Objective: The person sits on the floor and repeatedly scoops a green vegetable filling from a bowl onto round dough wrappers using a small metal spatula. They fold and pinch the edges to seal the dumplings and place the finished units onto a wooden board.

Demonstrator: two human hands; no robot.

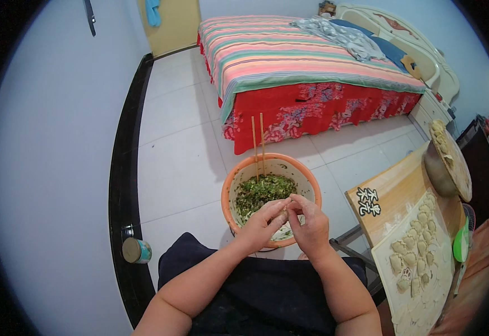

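Over the near rim of an orange basin (227, 204), my left hand (262, 223) and my right hand (310, 225) meet with fingers pinched together. Between the fingertips is a small dumpling (284, 215), mostly hidden by the fingers. Chopped green filling (264, 193) lies in the basin below and beyond my hands. A pair of chopsticks (255, 147) stands upright in that filling, at its far side. Flour dusts the fingers of my right hand.
At right, a wooden board (387, 187) carries a white mat (443, 246) with rows of dumplings (418, 235) and flat dough wrappers. A metal pot (439, 173) topped by a round tray, a green bowl (460, 245) and a knife (460, 277) are nearby. A jar (137, 250) stands by the left wall; a bed (311, 61) lies ahead.
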